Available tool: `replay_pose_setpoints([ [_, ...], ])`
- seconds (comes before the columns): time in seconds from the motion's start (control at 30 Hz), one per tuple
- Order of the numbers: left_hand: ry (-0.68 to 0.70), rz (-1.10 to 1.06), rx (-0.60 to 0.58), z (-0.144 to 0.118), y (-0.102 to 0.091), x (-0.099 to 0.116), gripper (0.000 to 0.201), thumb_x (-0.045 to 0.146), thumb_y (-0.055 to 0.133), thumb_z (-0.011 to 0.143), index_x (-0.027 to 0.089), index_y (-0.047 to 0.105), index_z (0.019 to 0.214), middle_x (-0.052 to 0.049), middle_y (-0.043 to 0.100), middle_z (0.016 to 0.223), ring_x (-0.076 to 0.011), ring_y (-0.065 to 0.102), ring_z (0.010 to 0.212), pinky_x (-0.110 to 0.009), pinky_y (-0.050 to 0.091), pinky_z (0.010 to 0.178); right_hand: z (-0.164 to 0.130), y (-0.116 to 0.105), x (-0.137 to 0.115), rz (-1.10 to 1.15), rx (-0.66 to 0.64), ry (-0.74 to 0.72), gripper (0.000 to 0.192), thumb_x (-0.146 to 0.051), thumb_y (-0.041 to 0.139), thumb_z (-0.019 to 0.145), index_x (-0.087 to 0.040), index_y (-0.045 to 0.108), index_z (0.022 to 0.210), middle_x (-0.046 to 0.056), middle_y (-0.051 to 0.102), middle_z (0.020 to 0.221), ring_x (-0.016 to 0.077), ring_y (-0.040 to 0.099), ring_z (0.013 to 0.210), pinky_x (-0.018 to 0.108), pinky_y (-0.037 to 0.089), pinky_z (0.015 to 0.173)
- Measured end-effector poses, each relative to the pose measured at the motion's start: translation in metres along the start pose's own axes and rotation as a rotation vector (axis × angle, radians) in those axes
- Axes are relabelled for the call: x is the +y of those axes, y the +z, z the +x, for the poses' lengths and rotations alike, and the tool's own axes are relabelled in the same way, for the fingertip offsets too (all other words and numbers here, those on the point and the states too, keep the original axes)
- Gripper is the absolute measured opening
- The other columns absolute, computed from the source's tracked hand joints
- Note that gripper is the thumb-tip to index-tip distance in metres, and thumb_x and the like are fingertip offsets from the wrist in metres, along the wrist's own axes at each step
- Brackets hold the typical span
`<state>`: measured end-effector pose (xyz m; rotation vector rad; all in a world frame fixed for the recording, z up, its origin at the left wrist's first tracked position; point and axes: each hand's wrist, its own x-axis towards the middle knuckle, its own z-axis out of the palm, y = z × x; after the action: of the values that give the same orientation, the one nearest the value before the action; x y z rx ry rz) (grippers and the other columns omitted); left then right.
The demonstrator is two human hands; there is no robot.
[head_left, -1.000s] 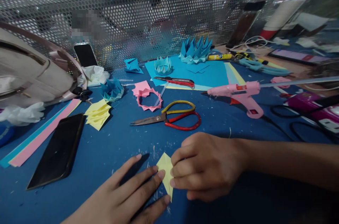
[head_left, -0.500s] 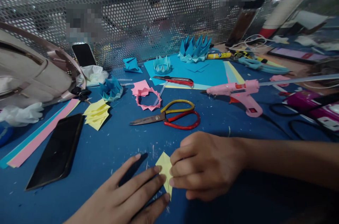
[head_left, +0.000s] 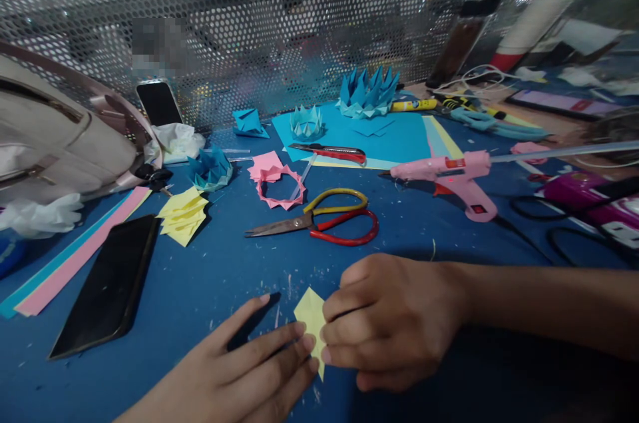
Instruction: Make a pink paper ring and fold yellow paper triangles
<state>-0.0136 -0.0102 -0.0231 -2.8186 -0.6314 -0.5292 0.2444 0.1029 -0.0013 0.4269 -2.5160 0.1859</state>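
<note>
Head view, looking down on a blue table strewn with paper scraps.

Both hands meet at the near edge over a small folded piece of pale yellow paper. Right hand: fingers curled, tips pinching the paper's right edge, so it is grasping the piece. Left hand: fingers extended and flat, tips pressing the paper's left side down against the table; pressing, not clenched. The paper lies on the table between the two sets of fingertips, one pointed corner showing above them; the rest is covered by fingers, and the exact fold cannot be told.

Progress, judged from the layout: this yellow unit looks partly folded only. A small stack of folded yellow paper pieces sits well to the left, beside a dark phone lying flat; these look like finished units. A pink paper ring of joined units and several blue folded paper crowns further back look assembled. No yellow ring is visible, so joining the yellow pieces seems left to do.

Also on the table: scissors with yellow and red handles just beyond the hands, a pink glue gun to the right, a red-handled utility knife on a light blue sheet.
</note>
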Motion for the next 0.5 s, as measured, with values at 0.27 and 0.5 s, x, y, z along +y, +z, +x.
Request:
replay_pose_setpoints([
  [0.27,0.006,0.028,-0.153,0.014,-0.022,-0.001,0.039,0.019,0.029,0.109,0.018,0.063,0.13,0.002,0.07,0.123,-0.0141,0.055,0.129,-0.048,0.003,0.125,0.001,0.0,-0.002,0.03,-0.019,0.023,0.025,-0.026,0.056,0.096,-0.008,0.072,0.101,0.004,0.074,0.091,0.0172,0.068,0.091,0.033,0.045,0.054],
  [0.5,0.003,0.074,-0.135,0.016,-0.023,0.005,0.04,0.019,0.028,0.109,0.018,0.062,0.131,0.001,0.069,0.126,-0.0142,0.059,0.124,-0.046,0.009,0.126,0.002,0.002,-0.002,0.096,-0.01,0.078,0.025,-0.025,0.05,0.1,-0.011,0.069,0.096,0.002,0.073,0.088,0.0154,0.068,0.088,0.031,0.045,0.058],
])
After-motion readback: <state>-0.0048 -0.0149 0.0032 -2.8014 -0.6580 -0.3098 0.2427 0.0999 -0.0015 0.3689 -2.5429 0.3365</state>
